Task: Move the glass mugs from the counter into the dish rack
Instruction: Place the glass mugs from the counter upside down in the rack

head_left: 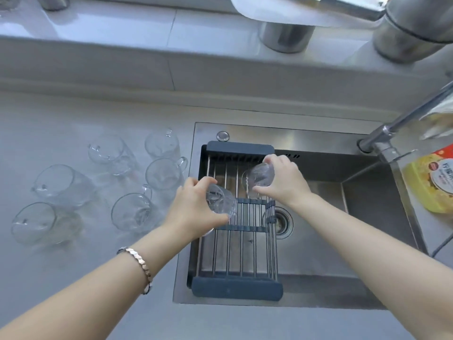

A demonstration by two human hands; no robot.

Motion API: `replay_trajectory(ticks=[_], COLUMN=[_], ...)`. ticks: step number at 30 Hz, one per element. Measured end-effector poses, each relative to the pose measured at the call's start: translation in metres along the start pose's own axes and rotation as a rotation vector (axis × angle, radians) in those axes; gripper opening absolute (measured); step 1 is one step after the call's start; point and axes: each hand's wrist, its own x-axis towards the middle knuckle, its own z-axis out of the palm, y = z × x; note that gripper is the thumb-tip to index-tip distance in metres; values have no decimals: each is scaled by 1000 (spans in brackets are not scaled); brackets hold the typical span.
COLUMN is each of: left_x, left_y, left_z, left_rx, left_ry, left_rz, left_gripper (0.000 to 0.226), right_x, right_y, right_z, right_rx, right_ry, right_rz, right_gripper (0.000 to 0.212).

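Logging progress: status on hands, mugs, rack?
Left hand, right hand: one glass mug each, over dish rack. Six mugs remain on counter. Rack bars clear.

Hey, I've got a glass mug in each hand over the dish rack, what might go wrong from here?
1. The mug in the left hand and the mug in the right hand are held close together over the dish rack; set down together, they might knock.
2. The rack's bars are widely spaced over the sink, so a mug placed off-centre may tip.
3. Six mugs crowd the counter; reaching back could bump one.
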Motion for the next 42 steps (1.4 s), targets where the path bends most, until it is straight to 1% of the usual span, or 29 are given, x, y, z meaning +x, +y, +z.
replay_trajectory(ticks=[3,7,9,11,13,15,16,17,18,19,22,23,24,26,27,29,31,32,35,36,39,42], left_x=[11,20,23,25,25,27,28,30,31,32,32,32,31,30,28,23,20,17,9,7,3,4], left_y=[-3,-9,-13,-14,-13,-10,-9,-7,-5,-2,7,7,6,0,-4,-15,-27,-34,-57,-63,-75,-85], left_z=[-1,-3,-3,-3,-3,-4,-4,-4,-3,-3,-4,-6,-8,-12,-15,-27,-36,-41,-51,-53,-58,-61], left_rx=[-38,-104,-130,-132,-150,-231,-294,-366,-452,-542,-679,-699,-707,-650,-561,-345,-176,-124,-43,-35,-20,2], left_ry=[5,6,0,-4,0,19,22,8,-28,-85,-238,-261,-281,-300,-276,-141,-13,26,89,102,153,168], left_rz=[-52,-104,-130,-143,-159,-210,-252,-301,-343,-372,-389,-376,-364,-324,-268,-132,-42,-14,21,21,32,-6], left_gripper=[69,69,69,70,69,66,63,60,56,51,23,22,26,41,42,35,30,28,24,23,21,22], right_x=[43,67,63,51,29,0,-16,-30,-41,-50,-55,-52,-49,-39,-33,-16,5,16,47,55,70,74], right_y=[-2,5,12,15,13,8,4,0,-2,-2,-1,-1,-1,-5,-9,-22,-38,-46,-68,-75,-85,-77], right_z=[22,54,64,67,64,55,50,46,46,47,43,39,34,23,19,14,11,12,24,30,53,75], right_rx=[-182,-394,-429,-333,-109,179,281,331,361,396,502,514,505,408,330,174,9,-101,-486,-580,-703,-669], right_ry=[-52,-163,-152,-81,-51,-171,-249,-287,-275,-219,14,36,30,-5,-13,-38,-72,-101,-222,-253,-292,-262], right_rz=[-126,-192,-202,-174,-152,-205,-254,-309,-349,-362,-324,-326,-339,-400,-432,-449,-397,-373,-298,-276,-227,-196], right_gripper=[63,63,62,69,81,92,96,96,92,84,64,62,61,61,61,63,64,64,64,62,55,61])
